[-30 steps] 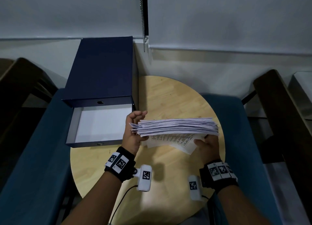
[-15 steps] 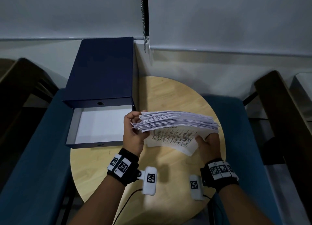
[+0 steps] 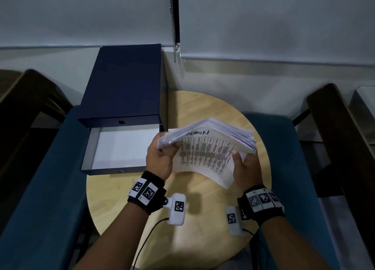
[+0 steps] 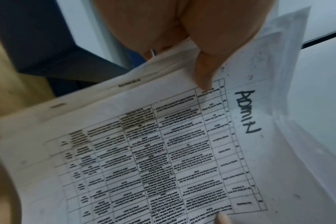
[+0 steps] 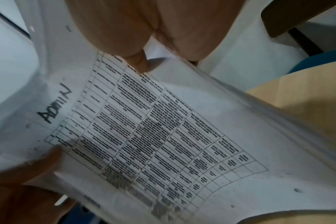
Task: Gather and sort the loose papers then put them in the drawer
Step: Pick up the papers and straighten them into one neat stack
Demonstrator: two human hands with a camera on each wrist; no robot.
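I see my left hand (image 3: 160,160) and right hand (image 3: 246,169) each gripping an end of the stack of papers (image 3: 207,148), tilted above the round desk (image 3: 203,219), just right of the open drawer (image 3: 121,148).

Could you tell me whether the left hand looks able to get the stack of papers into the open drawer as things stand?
Probably yes. The drawer stands pulled out just beside the left hand, with nothing visible between them. Both hands grip the stack of papers, the right hand at its other end.
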